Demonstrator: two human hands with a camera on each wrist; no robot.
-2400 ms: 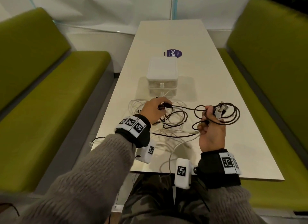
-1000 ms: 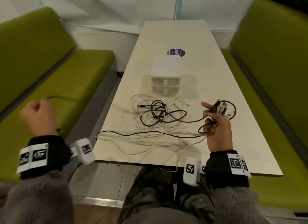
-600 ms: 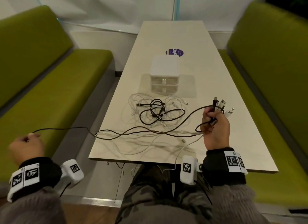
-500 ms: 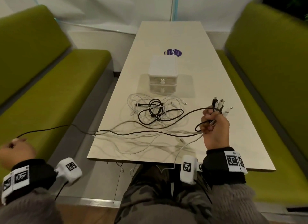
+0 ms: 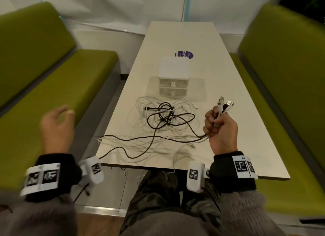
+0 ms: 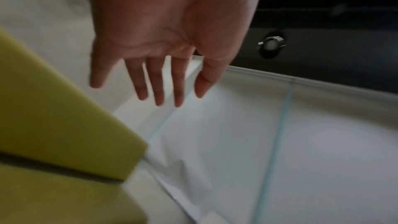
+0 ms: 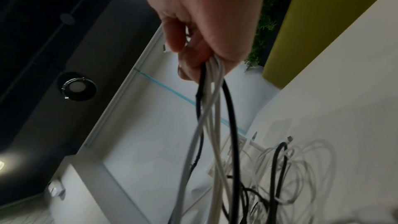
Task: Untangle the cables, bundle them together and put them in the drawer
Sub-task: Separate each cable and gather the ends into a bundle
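Observation:
Black and white cables (image 5: 163, 116) lie tangled on the pale table (image 5: 237, 112), with long strands stretched along its near edge. My right hand (image 5: 218, 123) grips a bunch of cable ends (image 7: 213, 101), their plugs (image 5: 224, 104) sticking up above my fist. A black strand (image 5: 123, 148) trails over the table's near left corner. My left hand (image 5: 56, 123) hovers over the left bench with fingers (image 6: 159, 83) spread and nothing in it. A small white two-drawer box (image 5: 173, 76) stands behind the tangle, both drawers closed.
Green benches (image 5: 52, 98) flank the table on both sides. A round purple sticker (image 5: 183, 54) lies behind the drawer box. The table's far half and right side are bare. My knees sit under the near edge.
My left hand pulled a black cable far out to the left, then let it go and moved back toward the table, empty. The loops in my right hand have been drawn out straight.

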